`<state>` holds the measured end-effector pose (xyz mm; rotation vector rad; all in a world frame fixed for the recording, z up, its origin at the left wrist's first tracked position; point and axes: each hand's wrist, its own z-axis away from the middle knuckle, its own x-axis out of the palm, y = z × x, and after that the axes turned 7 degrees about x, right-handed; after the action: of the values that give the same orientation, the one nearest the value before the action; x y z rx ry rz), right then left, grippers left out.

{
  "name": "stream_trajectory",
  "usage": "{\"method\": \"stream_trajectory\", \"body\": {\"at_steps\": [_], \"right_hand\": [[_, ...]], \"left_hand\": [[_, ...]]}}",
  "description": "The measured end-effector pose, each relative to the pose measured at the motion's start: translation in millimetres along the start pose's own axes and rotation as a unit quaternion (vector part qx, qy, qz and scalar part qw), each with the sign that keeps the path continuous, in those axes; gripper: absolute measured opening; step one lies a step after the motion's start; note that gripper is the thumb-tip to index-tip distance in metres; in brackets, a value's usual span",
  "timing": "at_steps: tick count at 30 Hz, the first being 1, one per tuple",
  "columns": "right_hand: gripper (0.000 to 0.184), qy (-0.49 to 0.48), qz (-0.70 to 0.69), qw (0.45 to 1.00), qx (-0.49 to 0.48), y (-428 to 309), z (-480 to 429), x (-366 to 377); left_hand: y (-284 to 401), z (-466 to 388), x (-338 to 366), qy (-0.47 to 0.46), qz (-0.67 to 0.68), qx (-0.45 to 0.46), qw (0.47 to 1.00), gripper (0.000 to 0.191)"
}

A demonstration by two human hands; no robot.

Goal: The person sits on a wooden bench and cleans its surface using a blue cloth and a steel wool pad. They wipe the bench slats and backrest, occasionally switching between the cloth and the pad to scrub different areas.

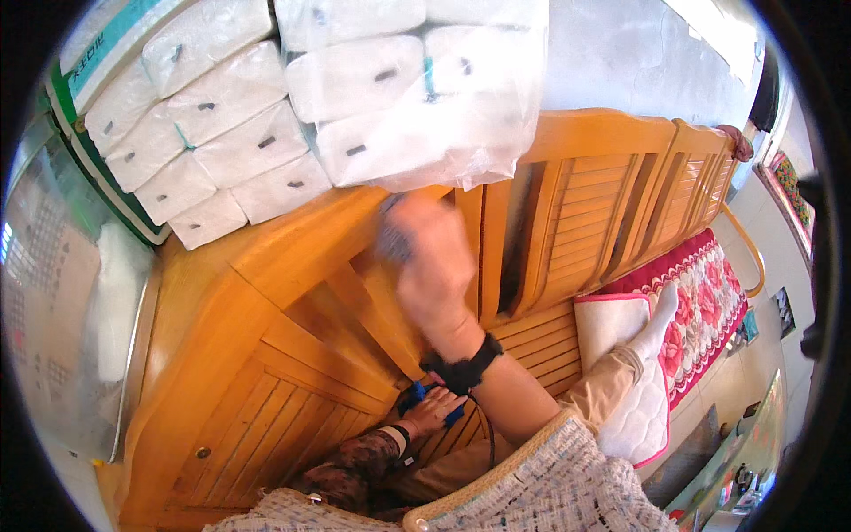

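My right hand [435, 259] is blurred and grips a grey cloth or pad [395, 236]. It is held against or just over the top rail of a wooden bench [319, 246]; contact cannot be told. A black band [465, 366] circles that wrist, and a thin dark cord hangs below it. Lower down, my left hand [432, 409] lies over a blue object [455, 417] at the bench's inner corner, its fingers draped across it. The hand hides most of that object, so its kind is unclear. Beneath it is the slatted seat [542, 346].
Plastic-wrapped packs of tissue paper [259, 139] are stacked on the bench's corner top. A glass-fronted cabinet [66, 299] stands at left. A floral mat [698, 312] and a quilted white pad [615, 319] cover part of the seat. A glass table [738, 472] stands lower right.
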<state>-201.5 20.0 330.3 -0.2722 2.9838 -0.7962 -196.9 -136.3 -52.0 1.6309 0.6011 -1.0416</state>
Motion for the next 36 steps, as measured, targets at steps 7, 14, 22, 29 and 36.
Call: {"method": "stream_trajectory", "body": {"at_steps": [7, 14, 22, 29, 36], "right_hand": [[0.039, -0.036, -0.014, 0.996, -0.084, 5, 0, -3], [0.034, -0.06, -0.019, 0.98, -0.19, 5, 2, -2], [0.049, 0.092, -0.135, 0.97, 0.182, 73, 25, -31], [0.051, 0.065, 0.016, 0.992, 0.104, 60, 8, -19], [0.042, 0.06, 0.079, 0.995, 0.008, 86, -4, -32]], "left_hand": [[-3, 2, 16, -0.018, -0.036, -0.026, 0.999, 0.062], [-5, 5, 22, 0.016, -0.003, -0.001, 1.0, 0.065], [0, -1, 12, 0.112, -0.069, 0.055, 0.99, 0.068], [3, -2, 9, 0.112, -0.052, 0.054, 0.991, 0.068], [1, -6, 8, 0.078, -0.086, 0.045, 0.992, 0.067]]}}
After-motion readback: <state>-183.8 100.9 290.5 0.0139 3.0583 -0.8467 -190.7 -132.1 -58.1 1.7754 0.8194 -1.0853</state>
